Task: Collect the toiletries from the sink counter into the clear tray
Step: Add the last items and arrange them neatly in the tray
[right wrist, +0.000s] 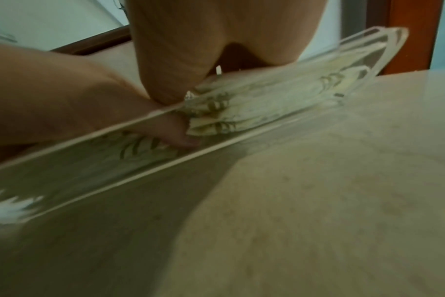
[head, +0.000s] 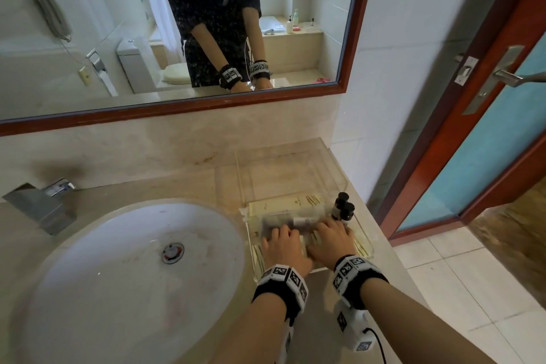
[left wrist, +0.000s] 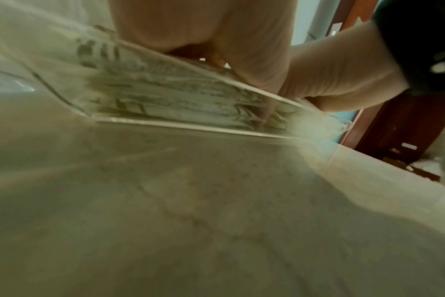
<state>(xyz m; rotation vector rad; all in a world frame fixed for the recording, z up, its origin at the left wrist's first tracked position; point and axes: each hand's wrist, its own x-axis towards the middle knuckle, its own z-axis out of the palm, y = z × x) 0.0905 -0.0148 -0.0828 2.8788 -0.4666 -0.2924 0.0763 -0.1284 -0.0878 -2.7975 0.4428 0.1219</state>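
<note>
The clear tray (head: pixel 295 145) sits on the counter to the right of the sink. My left hand (head: pixel 283 245) and right hand (head: pixel 332 238) lie side by side inside its near end, on a stack of cream packets (right wrist: pixel 267 96). Fingers bend over the stack's far edge, and a thumb reaches down at the near side behind the tray's front wall (right wrist: pixel 76 170). The left wrist view shows the same packets (left wrist: pixel 165 96) through the wall. Two small black-capped bottles (head: pixel 344 207) stand at the tray's right side. A small tube (head: pixel 301 221) and another cream packet (head: pixel 283 203) lie beyond my fingers.
The white basin (head: pixel 127 269) and steel faucet (head: pixel 44 204) are to the left. A mirror hangs above the backsplash. The counter ends just right of the tray, with tiled floor and a red-framed door (head: pixel 487 127) beyond. Bare counter (left wrist: pixel 216 221) runs in front of the tray.
</note>
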